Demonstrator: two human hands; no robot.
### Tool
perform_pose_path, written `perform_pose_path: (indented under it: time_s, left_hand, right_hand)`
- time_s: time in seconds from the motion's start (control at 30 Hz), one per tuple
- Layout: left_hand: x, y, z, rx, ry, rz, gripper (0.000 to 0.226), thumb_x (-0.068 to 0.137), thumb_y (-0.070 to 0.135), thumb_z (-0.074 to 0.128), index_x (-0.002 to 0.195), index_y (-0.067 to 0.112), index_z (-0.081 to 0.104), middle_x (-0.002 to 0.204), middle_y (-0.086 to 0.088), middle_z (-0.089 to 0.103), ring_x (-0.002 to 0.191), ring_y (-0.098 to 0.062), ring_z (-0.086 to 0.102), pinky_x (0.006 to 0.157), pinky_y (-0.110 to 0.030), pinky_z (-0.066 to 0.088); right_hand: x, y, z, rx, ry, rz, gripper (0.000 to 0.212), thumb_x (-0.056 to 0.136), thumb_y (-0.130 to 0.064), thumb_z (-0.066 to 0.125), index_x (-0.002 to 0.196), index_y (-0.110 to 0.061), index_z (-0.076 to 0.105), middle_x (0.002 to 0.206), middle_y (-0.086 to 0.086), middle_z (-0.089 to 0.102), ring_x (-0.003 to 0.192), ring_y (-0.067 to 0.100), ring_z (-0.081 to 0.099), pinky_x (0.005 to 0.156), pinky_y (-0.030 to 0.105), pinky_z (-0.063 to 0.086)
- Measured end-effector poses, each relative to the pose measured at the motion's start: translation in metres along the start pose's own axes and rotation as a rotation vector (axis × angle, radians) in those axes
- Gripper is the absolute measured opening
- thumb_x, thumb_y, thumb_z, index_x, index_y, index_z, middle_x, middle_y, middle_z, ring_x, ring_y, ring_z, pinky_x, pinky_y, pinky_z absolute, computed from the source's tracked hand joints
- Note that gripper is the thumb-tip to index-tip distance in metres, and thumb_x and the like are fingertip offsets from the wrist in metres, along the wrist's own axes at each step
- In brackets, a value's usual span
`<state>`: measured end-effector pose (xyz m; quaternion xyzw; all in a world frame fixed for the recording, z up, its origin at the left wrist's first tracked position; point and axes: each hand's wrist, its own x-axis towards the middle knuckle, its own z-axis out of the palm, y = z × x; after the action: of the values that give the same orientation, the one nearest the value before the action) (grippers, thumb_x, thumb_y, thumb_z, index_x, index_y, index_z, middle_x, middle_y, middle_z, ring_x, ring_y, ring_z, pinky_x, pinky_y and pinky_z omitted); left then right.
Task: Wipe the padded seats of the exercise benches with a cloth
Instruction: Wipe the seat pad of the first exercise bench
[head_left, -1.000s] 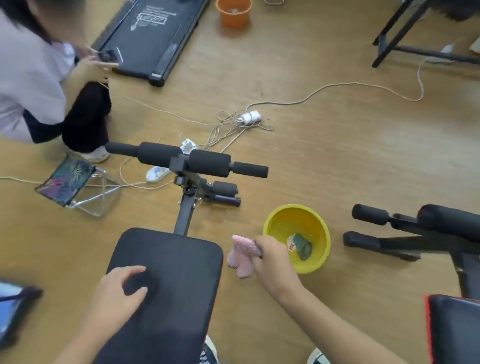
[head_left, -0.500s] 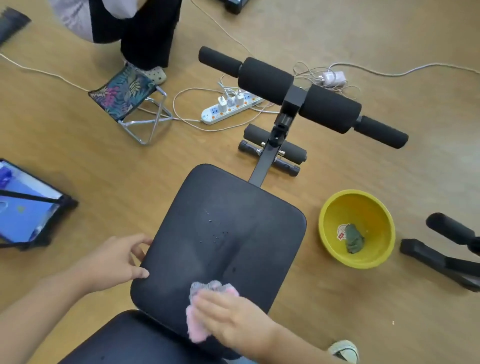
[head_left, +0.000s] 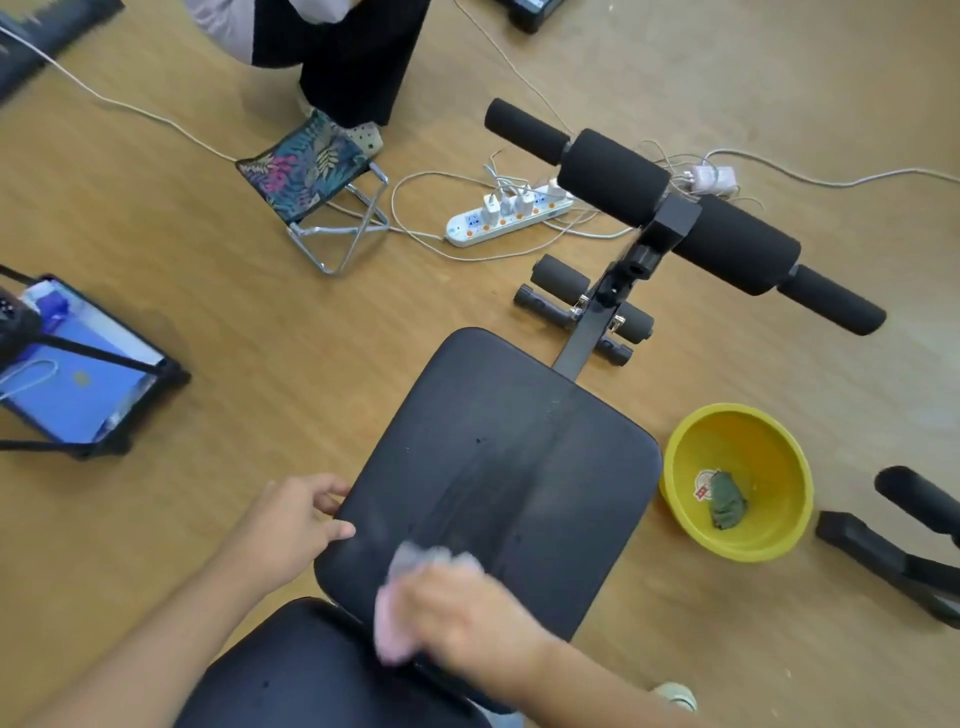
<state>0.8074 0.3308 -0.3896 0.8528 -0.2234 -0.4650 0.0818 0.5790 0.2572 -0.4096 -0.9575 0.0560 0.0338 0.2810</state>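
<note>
View from the head camera, looking down at a black padded seat (head_left: 498, 467) of an exercise bench on a wooden floor (head_left: 260, 332). The right hand (head_left: 467, 618) lies flat on the near part of the seat, pressing a pink cloth (head_left: 395, 613) against the padding; hand and cloth are blurred, and the grip appears closed over the cloth, fingers spread on top of it. The left hand (head_left: 291, 525) holds the left edge of the same seat, thumb on the top surface and fingers curled around the rim. Streaks and a few small specks show on the padding beyond the cloth. A second black pad (head_left: 311, 675) adjoins the seat at the near end. Foam rollers (head_left: 675, 213) on a black post stand past the far end of the seat. A yellow basin (head_left: 680, 467) sits on the floor just right of the seat, with a dark green rag (head_left: 727, 501) inside. Farther off lie a white power strip (head_left: 509, 218), a folding stool (head_left: 311, 171) with a leaf-print seat, and, at left, a tablet (head_left: 78, 384). Part of another bench frame (head_left: 893, 556) shows at right.
</note>
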Motion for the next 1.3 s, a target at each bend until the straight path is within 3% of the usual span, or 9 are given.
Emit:
perform_pose_path:
  time_s: [0.13, 0.33, 0.43, 0.6, 0.83, 0.9, 1.03, 1.1, 1.3]
  left_hand:
    - [-0.001, 0.000, 0.000, 0.014, 0.008, 0.012, 0.034, 0.081, 0.018, 0.083, 0.110, 0.032, 0.075, 0.092, 0.015, 0.069, 0.077, -0.010, 0.067, 0.080, -0.036, 0.057]
    - [-0.008, 0.002, 0.000, -0.007, 0.009, 0.027, 0.033, 0.085, 0.019, 0.079, 0.113, 0.035, 0.074, 0.095, 0.019, 0.069, 0.079, -0.008, 0.066, 0.079, -0.034, 0.055]
    - [-0.012, 0.005, -0.009, 0.049, -0.084, 0.068, 0.038, 0.086, 0.014, 0.075, 0.105, 0.046, 0.072, 0.083, 0.024, 0.071, 0.076, -0.009, 0.068, 0.073, -0.029, 0.054]
    - [-0.016, 0.000, -0.024, 0.183, -0.210, 0.151, 0.074, 0.082, -0.001, 0.068, 0.099, 0.070, 0.062, 0.093, 0.046, 0.066, 0.078, -0.009, 0.071, 0.081, -0.038, 0.060]
    - [-0.015, -0.012, -0.019, 0.123, -0.209, 0.160, 0.084, 0.083, -0.003, 0.059, 0.098, 0.080, 0.056, 0.107, 0.045, 0.063, 0.079, -0.004, 0.069, 0.082, -0.033, 0.060]
    - [-0.011, -0.014, -0.023, 0.044, -0.265, 0.134, 0.085, 0.081, -0.006, 0.050, 0.106, 0.075, 0.060, 0.111, 0.036, 0.066, 0.079, -0.007, 0.071, 0.081, -0.027, 0.059]
    - [-0.005, -0.010, -0.031, -0.050, -0.359, 0.100, 0.075, 0.082, -0.018, 0.041, 0.109, 0.051, 0.056, 0.119, 0.013, 0.065, 0.088, -0.021, 0.073, 0.072, -0.016, 0.052]
    - [-0.001, -0.007, -0.033, -0.055, -0.396, 0.064, 0.072, 0.082, -0.019, 0.037, 0.111, 0.044, 0.058, 0.121, 0.010, 0.063, 0.093, -0.014, 0.072, 0.071, -0.013, 0.050]
    - [-0.004, -0.003, -0.038, -0.038, -0.450, -0.022, 0.079, 0.079, -0.015, 0.032, 0.134, 0.037, 0.055, 0.120, 0.022, 0.063, 0.101, -0.008, 0.072, 0.092, -0.031, 0.047]
  right_hand:
    - [0.010, 0.052, -0.031, -0.173, 0.063, -0.249, 0.030, 0.088, 0.011, 0.047, 0.095, -0.010, 0.067, 0.093, 0.004, 0.062, 0.083, 0.025, 0.049, 0.072, 0.033, 0.049]
    - [0.049, 0.109, -0.093, 0.060, 0.624, 0.770, 0.021, 0.083, 0.009, 0.071, 0.084, -0.012, 0.074, 0.086, -0.002, 0.066, 0.082, 0.024, 0.048, 0.072, 0.026, 0.038]
    - [0.048, 0.037, -0.034, 0.013, 0.473, 0.422, 0.034, 0.085, 0.016, 0.054, 0.075, -0.016, 0.053, 0.081, -0.005, 0.050, 0.077, 0.018, 0.032, 0.067, 0.030, 0.040]
    - [0.023, 0.008, 0.001, -0.186, 0.019, -0.411, 0.016, 0.089, 0.001, 0.058, 0.092, -0.011, 0.069, 0.104, 0.006, 0.067, 0.094, 0.024, 0.051, 0.077, 0.032, 0.050]
    - [0.101, 0.101, -0.078, 0.081, 0.627, 0.741, 0.032, 0.078, 0.016, 0.071, 0.098, -0.008, 0.078, 0.093, 0.003, 0.071, 0.087, 0.021, 0.048, 0.076, 0.019, 0.031]
    - [0.109, 0.061, -0.055, 0.088, 0.532, 0.649, 0.030, 0.077, 0.018, 0.066, 0.086, -0.010, 0.073, 0.081, -0.003, 0.059, 0.080, 0.015, 0.039, 0.070, 0.017, 0.030]
    - [0.062, -0.030, 0.013, -0.059, -0.102, -0.225, 0.017, 0.073, 0.008, 0.062, 0.078, -0.009, 0.063, 0.081, 0.008, 0.061, 0.080, 0.024, 0.054, 0.069, 0.028, 0.052]
    - [0.058, -0.003, 0.001, -0.152, -0.029, -0.454, 0.018, 0.081, 0.002, 0.064, 0.081, -0.016, 0.066, 0.088, 0.002, 0.066, 0.088, 0.024, 0.050, 0.077, 0.029, 0.048]
    - [0.125, 0.094, -0.074, -0.053, 0.440, 0.536, 0.039, 0.082, 0.014, 0.064, 0.087, -0.023, 0.076, 0.085, -0.006, 0.069, 0.080, 0.025, 0.051, 0.072, 0.032, 0.043]
